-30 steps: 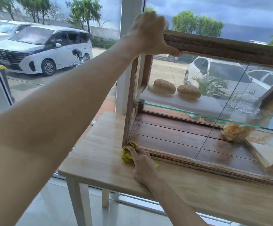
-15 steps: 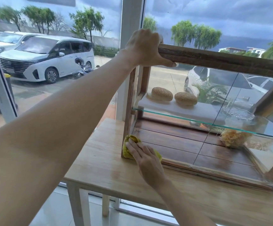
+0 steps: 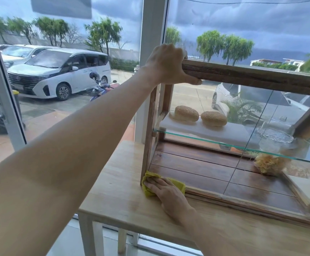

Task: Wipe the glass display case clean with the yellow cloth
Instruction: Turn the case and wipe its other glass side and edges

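A wood-framed glass display case (image 3: 252,78) stands on a light wooden table (image 3: 124,196). My left hand (image 3: 167,65) grips the top left corner of its wooden frame. My right hand (image 3: 165,191) lies flat on a yellow cloth (image 3: 148,177), pressing it against the bottom left corner of the front glass, where the frame meets the table. Most of the cloth is hidden under my fingers.
Inside the case, two seeded buns (image 3: 186,113) sit on a white board on a glass shelf (image 3: 224,143); a pale pastry (image 3: 268,162) lies on the dark wood floor below. Large windows (image 3: 67,43) stand right behind, with parked cars outside.
My right hand and the cloth slid a little along the bottom left corner of the glass. The view has tilted upward slightly. My left hand kept its grip on the frame.
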Available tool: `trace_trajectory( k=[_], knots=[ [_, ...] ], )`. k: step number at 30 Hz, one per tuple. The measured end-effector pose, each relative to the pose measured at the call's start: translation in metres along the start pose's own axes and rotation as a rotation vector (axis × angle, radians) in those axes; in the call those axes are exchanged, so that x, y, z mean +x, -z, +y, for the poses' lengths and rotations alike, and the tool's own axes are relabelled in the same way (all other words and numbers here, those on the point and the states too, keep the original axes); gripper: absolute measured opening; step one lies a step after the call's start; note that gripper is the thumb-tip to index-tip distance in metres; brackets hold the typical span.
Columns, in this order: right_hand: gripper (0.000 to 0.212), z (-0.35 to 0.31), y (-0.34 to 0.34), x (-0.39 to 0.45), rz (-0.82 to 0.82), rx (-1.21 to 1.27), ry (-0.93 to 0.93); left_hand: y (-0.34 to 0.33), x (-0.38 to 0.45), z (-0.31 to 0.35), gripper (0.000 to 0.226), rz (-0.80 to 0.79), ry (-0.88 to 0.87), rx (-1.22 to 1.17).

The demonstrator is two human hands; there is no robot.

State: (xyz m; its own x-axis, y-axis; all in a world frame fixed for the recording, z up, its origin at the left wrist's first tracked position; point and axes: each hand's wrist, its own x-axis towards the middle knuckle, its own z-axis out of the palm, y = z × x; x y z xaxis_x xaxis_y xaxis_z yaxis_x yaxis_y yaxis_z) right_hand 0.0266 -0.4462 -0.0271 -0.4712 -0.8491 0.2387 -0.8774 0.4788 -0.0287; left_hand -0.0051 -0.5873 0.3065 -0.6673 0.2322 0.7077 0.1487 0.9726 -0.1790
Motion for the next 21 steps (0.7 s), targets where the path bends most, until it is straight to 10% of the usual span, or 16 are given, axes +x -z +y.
trace_trajectory(
  k=[11, 21],
  knots=[
    [0.08, -0.012, 0.016, -0.013, 0.058, 0.04, -0.129, 0.005, -0.005, 0.003, 0.091, -0.06, 0.034, -0.003],
    [0.072, 0.018, 0.121, -0.026, 0.809, -0.087, -0.219, 0.007, -0.021, 0.008, 0.077, -0.055, 0.029, -0.109]
  ],
)
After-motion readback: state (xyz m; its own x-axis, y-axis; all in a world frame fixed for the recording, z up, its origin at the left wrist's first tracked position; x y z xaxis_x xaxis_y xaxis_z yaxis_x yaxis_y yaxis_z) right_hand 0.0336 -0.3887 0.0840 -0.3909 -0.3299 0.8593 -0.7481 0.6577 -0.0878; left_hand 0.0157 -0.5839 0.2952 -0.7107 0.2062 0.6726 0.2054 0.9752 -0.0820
